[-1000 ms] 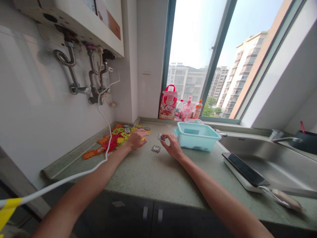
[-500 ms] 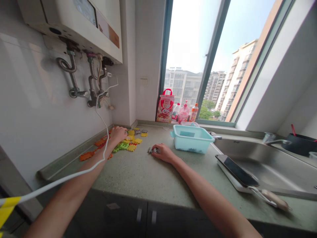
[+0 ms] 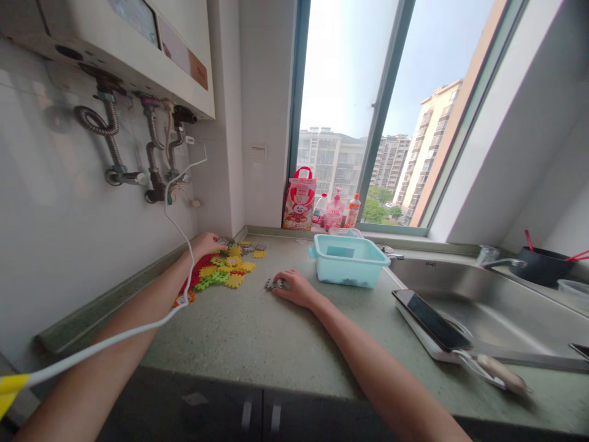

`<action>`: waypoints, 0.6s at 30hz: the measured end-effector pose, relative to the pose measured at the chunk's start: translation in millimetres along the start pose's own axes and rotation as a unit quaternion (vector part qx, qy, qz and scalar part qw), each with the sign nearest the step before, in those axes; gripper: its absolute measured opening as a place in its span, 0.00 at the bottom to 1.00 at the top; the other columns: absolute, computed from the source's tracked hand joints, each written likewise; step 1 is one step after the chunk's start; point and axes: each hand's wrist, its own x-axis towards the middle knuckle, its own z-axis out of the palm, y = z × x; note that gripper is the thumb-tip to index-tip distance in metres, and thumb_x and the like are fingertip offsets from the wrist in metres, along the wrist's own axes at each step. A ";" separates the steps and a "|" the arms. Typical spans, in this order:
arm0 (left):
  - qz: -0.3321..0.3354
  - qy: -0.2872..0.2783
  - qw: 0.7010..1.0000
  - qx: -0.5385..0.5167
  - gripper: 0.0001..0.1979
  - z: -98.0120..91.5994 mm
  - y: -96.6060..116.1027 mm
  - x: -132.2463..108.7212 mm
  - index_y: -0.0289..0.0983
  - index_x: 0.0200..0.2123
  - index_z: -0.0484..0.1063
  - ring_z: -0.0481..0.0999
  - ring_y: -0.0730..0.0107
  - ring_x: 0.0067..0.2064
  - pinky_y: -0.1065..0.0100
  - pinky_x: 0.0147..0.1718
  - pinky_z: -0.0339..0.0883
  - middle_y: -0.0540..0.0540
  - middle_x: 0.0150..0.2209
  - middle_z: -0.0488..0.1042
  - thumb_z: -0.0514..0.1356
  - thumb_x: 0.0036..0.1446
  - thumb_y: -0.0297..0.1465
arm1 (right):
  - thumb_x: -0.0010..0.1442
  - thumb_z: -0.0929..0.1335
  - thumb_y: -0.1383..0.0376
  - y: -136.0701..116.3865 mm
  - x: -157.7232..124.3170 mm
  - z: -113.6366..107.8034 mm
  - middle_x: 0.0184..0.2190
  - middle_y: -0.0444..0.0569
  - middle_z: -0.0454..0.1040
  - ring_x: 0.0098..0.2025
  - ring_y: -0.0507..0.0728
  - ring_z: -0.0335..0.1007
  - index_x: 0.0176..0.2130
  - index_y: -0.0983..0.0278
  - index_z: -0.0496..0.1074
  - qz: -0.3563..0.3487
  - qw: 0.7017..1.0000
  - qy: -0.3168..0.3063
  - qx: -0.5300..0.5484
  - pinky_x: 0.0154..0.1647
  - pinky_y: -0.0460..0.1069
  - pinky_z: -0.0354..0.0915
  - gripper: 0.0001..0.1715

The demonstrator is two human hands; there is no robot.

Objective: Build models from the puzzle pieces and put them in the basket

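Note:
A heap of flat toothed plastic pieces in yellow, green, red and orange lies on the green counter near the back wall. My left hand rests on the far end of that heap, by several grey pieces near the corner. My right hand lies on the counter with its fingers closed over grey toothed pieces that stick out at its left. A light blue plastic tub stands just right of that hand.
A white cable hangs from the wall pipes across my left arm. A phone lies on a white slab by the steel sink. A red bag and bottles stand on the window sill.
My left hand has slid away from the middle of the coloured heap to its far end. My right hand has come down over the grey pieces on the counter.

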 end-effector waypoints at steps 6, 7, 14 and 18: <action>-0.070 0.005 0.995 0.069 0.29 -0.5 4.5 17.1 0.35 0.47 0.82 0.80 0.44 0.51 0.57 0.46 0.71 0.34 0.50 0.82 0.67 0.54 0.54 | 0.61 0.77 0.58 -0.8 1.9 0.8 0.41 0.48 0.82 0.45 0.58 0.75 0.46 0.58 0.79 0.004 1.000 0.007 -0.005 0.50 0.51 0.67 0.14; -0.072 -0.007 0.994 0.085 0.30 0.3 6.9 18.2 0.35 0.48 0.81 0.79 0.45 0.52 0.57 0.46 0.71 0.34 0.51 0.81 0.68 0.54 0.54 | 0.61 0.77 0.57 0.3 2.1 1.3 0.41 0.48 0.82 0.45 0.59 0.75 0.46 0.58 0.79 0.003 1.000 0.007 -0.007 0.50 0.51 0.67 0.14; -0.091 -0.057 0.986 0.128 0.34 4.8 22.0 16.9 0.33 0.48 0.81 0.80 0.53 0.49 0.62 0.45 0.69 0.35 0.50 0.82 0.68 0.51 0.56 | 0.61 0.77 0.56 9.8 5.3 5.7 0.43 0.49 0.82 0.49 0.60 0.76 0.46 0.58 0.79 -0.008 1.000 0.004 -0.011 0.52 0.51 0.66 0.16; -0.097 -0.060 0.985 0.133 0.31 6.9 26.8 15.8 0.34 0.46 0.81 0.81 0.52 0.48 0.62 0.45 0.69 0.38 0.47 0.83 0.67 0.52 0.55 | 0.61 0.77 0.55 9.4 5.7 5.4 0.44 0.49 0.82 0.48 0.60 0.75 0.47 0.58 0.79 -0.005 1.000 0.004 -0.015 0.51 0.52 0.66 0.17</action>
